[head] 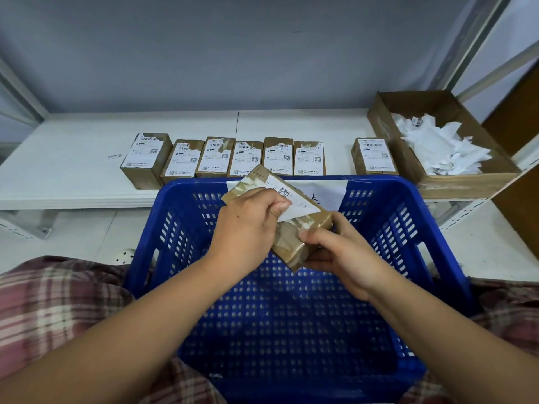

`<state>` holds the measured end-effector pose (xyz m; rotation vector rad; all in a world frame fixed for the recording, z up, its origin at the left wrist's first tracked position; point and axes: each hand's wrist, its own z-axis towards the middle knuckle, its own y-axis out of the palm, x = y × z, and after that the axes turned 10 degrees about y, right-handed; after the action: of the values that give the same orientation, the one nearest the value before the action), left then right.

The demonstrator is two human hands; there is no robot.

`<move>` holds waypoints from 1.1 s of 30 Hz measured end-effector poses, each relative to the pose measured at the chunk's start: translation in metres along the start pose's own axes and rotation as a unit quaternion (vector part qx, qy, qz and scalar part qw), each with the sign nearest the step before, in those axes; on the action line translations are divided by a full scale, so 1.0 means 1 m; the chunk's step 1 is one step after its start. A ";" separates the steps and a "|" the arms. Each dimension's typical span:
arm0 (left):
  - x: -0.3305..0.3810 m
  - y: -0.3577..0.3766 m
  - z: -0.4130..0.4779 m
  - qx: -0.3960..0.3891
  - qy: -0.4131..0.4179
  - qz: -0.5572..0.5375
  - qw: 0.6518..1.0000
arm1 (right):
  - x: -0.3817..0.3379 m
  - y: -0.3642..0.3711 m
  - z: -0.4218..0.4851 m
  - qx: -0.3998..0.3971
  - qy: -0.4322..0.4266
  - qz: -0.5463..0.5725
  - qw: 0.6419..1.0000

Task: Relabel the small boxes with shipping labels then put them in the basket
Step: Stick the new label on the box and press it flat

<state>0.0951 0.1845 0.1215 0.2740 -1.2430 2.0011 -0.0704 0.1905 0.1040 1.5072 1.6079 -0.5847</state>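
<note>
Work is happening above the blue basket (pixel 393 228): I am watching the right hand (pixel 344 255) gripping the near end of a small box (pixel 288 243), fingers curled around it, while the left hand (pixel 245 225) is pinching the lifted corner of its white label (pixel 294 199). Seven more boxes (pixel 246 158) are lying on the shelf (pixel 73 158) behind.

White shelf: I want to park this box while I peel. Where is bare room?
Widest bare patch: the white shelf left of the row of six labelled brown cardboard boxes, and the strip behind them. A narrow gap lies between that row and the lone seventh box. Crowded on the right, where the open cardboard tray of torn label scraps flanks it.
</note>
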 end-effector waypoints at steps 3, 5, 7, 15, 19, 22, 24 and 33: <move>-0.001 0.000 0.001 -0.032 -0.021 0.012 0.999 | 0.005 0.003 0.002 0.007 0.017 0.019 1.000; -0.002 0.001 0.002 -0.048 -0.042 0.001 0.998 | 0.006 0.003 0.002 0.007 0.022 0.023 0.999; -0.003 0.000 0.003 -0.051 -0.067 -0.026 0.996 | 0.005 0.001 0.003 0.006 0.014 0.020 1.000; -0.003 -0.001 0.006 0.002 -0.170 -0.184 0.968 | 0.006 -0.002 0.004 -0.017 0.003 0.048 0.999; -0.008 -0.003 0.008 0.022 -0.222 -0.313 0.923 | 0.010 -0.003 0.005 -0.020 0.012 0.061 0.998; -0.004 -0.003 0.008 -0.007 -0.203 -0.324 0.924 | 0.011 -0.007 0.006 -0.031 0.024 0.063 0.997; -0.003 -0.002 0.007 -0.025 -0.171 -0.291 0.941 | 0.009 -0.010 0.006 -0.048 0.041 0.071 0.995; -0.002 0.005 0.000 -0.069 -0.057 -0.238 0.967 | 0.002 -0.011 0.004 -0.017 0.082 0.086 0.993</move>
<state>0.0932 0.1820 0.1173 0.5691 -1.2410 1.4989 -0.0799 0.1863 0.0976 1.6851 1.5799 -0.3435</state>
